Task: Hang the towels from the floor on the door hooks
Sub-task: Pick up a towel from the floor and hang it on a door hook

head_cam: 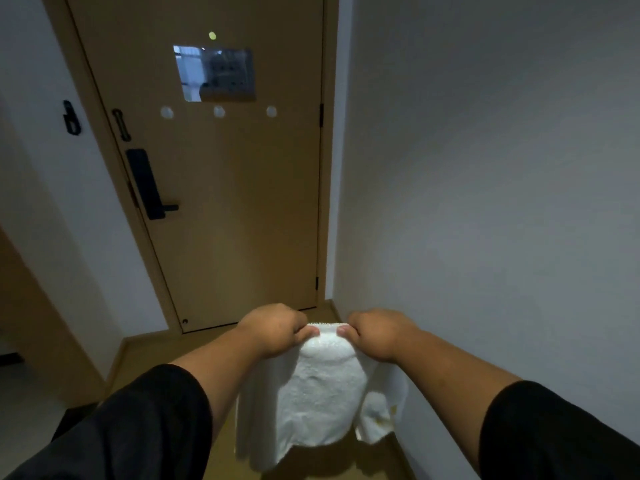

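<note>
A white towel (318, 396) hangs in front of me, held by its top edge. My left hand (277, 329) grips the edge on the left and my right hand (375, 332) grips it on the right, thumbs close together. The towel droops down over the floor. Ahead stands a tan door (225, 202). Three small white round hooks sit in a row on it: left hook (167, 112), middle hook (219, 111), right hook (271, 111). All three hooks are bare. Both hands are well below the hooks.
A reflective sign (216, 74) is fixed to the door above the hooks. A black lock with handle (149, 185) and a black latch (121, 124) sit at the door's left. A white wall (485, 202) runs close on the right. The floor (156, 351) is tan.
</note>
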